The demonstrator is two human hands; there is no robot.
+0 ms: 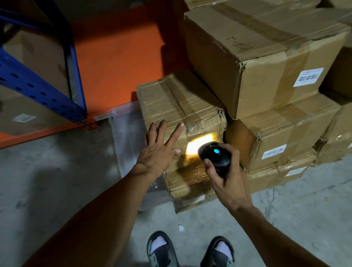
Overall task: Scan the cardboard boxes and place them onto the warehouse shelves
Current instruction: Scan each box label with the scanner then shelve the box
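Observation:
A battered, taped cardboard box (178,102) sits on top of a low stack in front of me. My left hand (159,148) lies flat against its near left edge, fingers spread. My right hand (228,180) grips a black handheld scanner (216,155) with a blue light on top. The scanner points at the box's front face, where a bright yellow patch of light (200,144) falls. Under this box lies another crushed box (190,186).
A large pile of taped boxes (271,56) with white labels rises to the right. A blue and orange shelf rack (17,81) holding boxes stands at the left. Clear plastic sheet (127,136) lies on the concrete floor. My sandalled feet (191,261) are below.

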